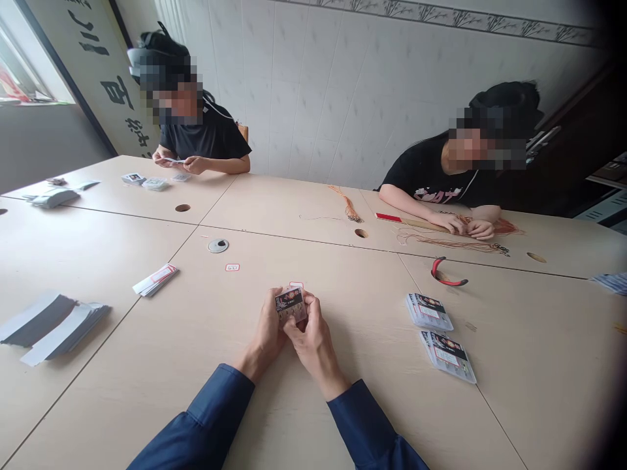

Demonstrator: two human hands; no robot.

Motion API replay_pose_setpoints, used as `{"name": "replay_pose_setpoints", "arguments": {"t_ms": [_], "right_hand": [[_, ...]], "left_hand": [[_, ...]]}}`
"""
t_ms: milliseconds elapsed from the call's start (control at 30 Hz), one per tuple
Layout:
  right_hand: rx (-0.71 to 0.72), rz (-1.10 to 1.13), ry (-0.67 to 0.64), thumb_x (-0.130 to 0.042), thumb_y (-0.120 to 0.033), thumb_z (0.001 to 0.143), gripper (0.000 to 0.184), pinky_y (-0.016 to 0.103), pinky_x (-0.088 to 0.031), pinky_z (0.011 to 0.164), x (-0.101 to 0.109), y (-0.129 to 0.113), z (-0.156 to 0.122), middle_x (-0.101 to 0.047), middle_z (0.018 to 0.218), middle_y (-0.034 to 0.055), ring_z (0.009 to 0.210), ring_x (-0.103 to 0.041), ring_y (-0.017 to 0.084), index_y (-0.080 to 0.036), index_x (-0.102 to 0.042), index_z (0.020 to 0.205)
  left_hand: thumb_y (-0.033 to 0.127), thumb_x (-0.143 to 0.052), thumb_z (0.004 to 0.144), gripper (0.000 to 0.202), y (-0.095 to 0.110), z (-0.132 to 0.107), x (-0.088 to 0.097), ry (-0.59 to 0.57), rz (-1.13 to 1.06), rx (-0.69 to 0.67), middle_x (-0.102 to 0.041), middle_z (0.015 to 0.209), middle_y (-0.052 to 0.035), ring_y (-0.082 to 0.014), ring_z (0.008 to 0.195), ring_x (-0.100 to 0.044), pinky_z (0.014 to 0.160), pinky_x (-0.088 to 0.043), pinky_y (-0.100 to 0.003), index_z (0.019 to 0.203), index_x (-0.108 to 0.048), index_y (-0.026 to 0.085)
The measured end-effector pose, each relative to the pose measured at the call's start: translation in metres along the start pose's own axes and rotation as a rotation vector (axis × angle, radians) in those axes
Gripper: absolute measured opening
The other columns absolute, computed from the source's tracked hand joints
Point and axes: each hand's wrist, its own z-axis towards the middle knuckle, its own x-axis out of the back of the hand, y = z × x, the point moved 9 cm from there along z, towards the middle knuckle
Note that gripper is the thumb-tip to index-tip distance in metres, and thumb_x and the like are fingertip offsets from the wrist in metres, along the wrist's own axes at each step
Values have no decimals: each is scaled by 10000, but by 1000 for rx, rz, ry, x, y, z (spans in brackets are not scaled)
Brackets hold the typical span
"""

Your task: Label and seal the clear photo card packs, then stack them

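Tiled white wall [313, 85] closes off the far side of the room, and a long pale counter [274, 202] of joined table tops fills the space before it. Two co-workers sit along its far edge: one [206, 137] by the window handles a small card, while the other [431, 183] has both hands on orange tassel cords [455, 245] beside a red-tipped wooden strip [411, 223]. On the near left lie stacks of grey-white paper sleeves [53, 326]; on the near right, two piles of printed card packets [435, 336] sit just below a red-handled tool [448, 273]. At the near edge, a person's left hand [267, 323] and right hand [313, 333], in navy sleeves [289, 418], are closed together around a small printed card packet [290, 305], holding it over the counter.
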Motion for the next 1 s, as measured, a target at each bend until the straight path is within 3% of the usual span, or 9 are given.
{"name": "replay_pose_setpoints", "arguments": {"t_ms": [500,1000], "right_hand": [[-41,21,-10,-540,-320,792,404,289,-539,671,0,3,0,-685,949,40,777,-678,193,-201,-455,1168],[-84,20,-38,-535,-374,797,462,330,-537,736,-2,6,0,-681,1016,66,848,-678,218,-187,-429,1206]], "left_hand": [[392,-596,753,318,2,1,0,11,13,-9,-695,751,-60,-183,640,-631,659,-497,-297,868,-687,109],[390,-563,789,315,-1,1,0,-9,0,8,-694,751,-58,-179,642,-627,653,-505,-294,881,-683,113]]}}
